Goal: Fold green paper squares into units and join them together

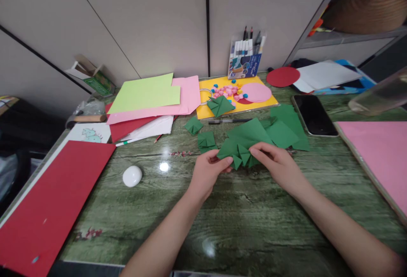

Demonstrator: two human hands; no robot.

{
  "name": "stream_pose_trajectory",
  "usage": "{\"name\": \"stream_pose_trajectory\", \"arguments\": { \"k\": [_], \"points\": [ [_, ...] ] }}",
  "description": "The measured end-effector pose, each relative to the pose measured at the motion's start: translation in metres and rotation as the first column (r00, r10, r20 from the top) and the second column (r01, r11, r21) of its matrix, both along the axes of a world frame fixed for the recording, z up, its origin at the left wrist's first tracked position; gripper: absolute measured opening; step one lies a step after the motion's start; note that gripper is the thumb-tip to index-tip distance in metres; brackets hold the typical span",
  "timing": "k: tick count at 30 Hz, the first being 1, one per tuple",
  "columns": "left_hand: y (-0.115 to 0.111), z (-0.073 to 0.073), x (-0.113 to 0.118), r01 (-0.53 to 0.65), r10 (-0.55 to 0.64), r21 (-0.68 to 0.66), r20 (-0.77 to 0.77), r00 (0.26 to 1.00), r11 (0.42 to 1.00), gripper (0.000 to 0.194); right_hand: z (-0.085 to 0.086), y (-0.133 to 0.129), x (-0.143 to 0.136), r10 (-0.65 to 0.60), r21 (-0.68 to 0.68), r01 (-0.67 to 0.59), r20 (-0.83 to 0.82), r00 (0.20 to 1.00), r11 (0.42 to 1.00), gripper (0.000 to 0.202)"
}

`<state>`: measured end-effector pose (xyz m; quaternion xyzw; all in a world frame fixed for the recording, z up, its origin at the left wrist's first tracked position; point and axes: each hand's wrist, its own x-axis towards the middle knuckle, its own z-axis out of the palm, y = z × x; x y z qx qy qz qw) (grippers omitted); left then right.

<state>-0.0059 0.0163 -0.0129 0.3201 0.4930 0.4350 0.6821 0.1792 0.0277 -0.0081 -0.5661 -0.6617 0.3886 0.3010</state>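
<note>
a: what are the hands doing?

b: the left hand (211,169) is pinching the left end of a folded green paper (235,149) between thumb and fingers, and the right hand (274,160) is pinching its right side.

a: so both grips are closing narrowly on one thing?

b: yes, the paper is sitting between them, its small pointed folds facing the wearer. some fingers are hiding behind it.

a: what is lying just around the grip?

b: a small folded green square (206,141) is resting just beyond the left hand, and a smaller green piece (193,125) is lying past that. loose green sheets (282,132) are spreading beyond the right hand.

a: and farther out?

b: straight beyond the paper, a dark pen (229,121) is lying crosswise. past it, a yellow sheet (205,110) is bearing pink balls (224,91), a pink disc (256,92) and another folded green piece (220,105). a box of markers (244,60) is standing behind.

a: to the sides?

b: a phone (314,115) is lying beyond the right hand, farther right than the green sheets. a white round object (132,176) is sitting well left of the left hand, and a red sheet (63,196) is lying farther left.
</note>
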Motion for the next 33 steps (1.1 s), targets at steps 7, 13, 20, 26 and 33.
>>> {"name": "stream_pose_trajectory", "arguments": {
  "k": [7,13,20,26,33],
  "points": [
    [0.0016,0.0011,0.0004,-0.004,0.004,0.003,0.004,1.0,1.0,0.021,0.0013,-0.0011,-0.0011,-0.011,0.005,0.011,0.004,1.0,1.0,0.026],
    [0.0011,0.0015,0.001,-0.008,0.008,0.01,-0.013,1.0,1.0,0.02,-0.0005,-0.0014,0.0005,-0.009,-0.021,0.009,-0.003,1.0,1.0,0.025],
    [0.0006,0.0007,0.0002,-0.004,0.004,0.007,-0.001,1.0,1.0,0.02,0.0014,-0.0019,-0.0004,-0.013,-0.03,0.013,-0.012,1.0,0.999,0.025],
    [0.0,0.0029,0.0004,-0.004,0.004,-0.016,0.012,1.0,1.0,0.022,-0.0017,-0.0006,0.0012,-0.013,-0.06,0.01,-0.047,0.999,0.998,0.026],
    [-0.0005,0.0052,0.0004,0.003,-0.002,-0.025,0.067,0.998,1.0,0.019,-0.0061,0.0001,0.0001,-0.028,-0.134,0.01,-0.127,0.991,0.991,0.025]
  ]
}}
